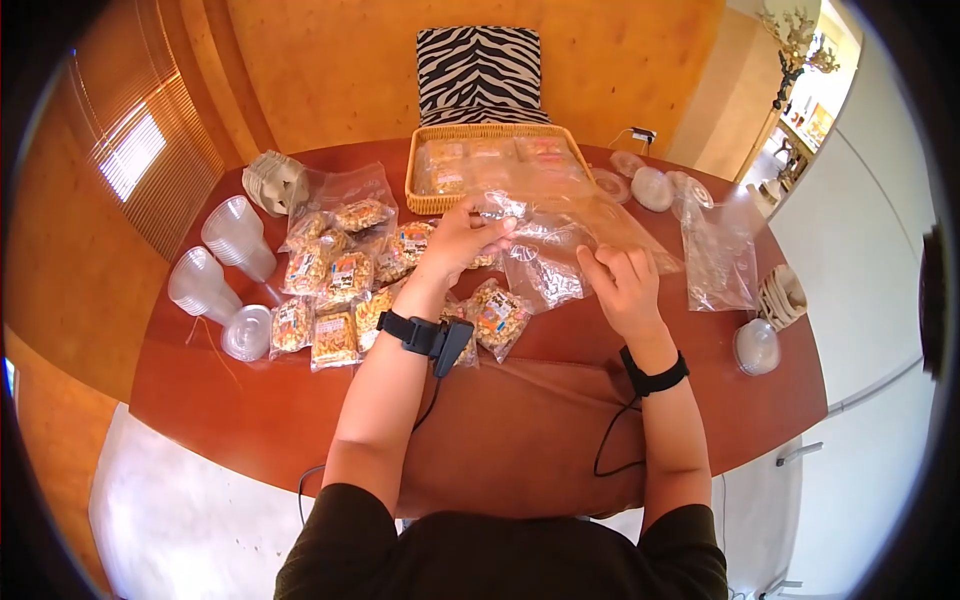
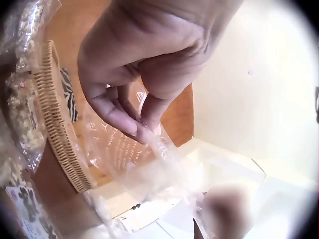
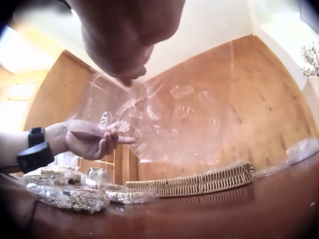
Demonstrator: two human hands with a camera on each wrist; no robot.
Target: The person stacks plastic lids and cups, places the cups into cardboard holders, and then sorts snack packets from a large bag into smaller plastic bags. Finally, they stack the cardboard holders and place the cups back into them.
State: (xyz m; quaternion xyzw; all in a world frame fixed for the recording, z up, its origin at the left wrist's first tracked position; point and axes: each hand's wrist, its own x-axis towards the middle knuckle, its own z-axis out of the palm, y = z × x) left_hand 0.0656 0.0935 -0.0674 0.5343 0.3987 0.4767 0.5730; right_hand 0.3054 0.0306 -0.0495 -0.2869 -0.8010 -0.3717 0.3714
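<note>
A large clear plastic bag (image 1: 545,270) with white printing hangs between my two hands above the table. My left hand (image 1: 465,238) pinches its edge between thumb and fingers, seen close up in the left wrist view, where the printed film (image 2: 119,147) spreads behind the fingertips. On the other side my right hand (image 1: 625,285) holds the film with thumb and curled fingers; in the right wrist view its fingertips sit at the top of the bag (image 3: 184,119). Several sealed snack packs (image 1: 350,275) lie on the table beneath and left of my left hand.
A wicker basket (image 1: 412,190) with packs inside stands at the back. Stacked plastic cups (image 1: 235,235) and a pulp carton stack (image 1: 275,182) are at the left. Round lids (image 1: 653,188), another clear bag (image 1: 720,260) and a small plastic bowl (image 1: 757,347) lie at the right.
</note>
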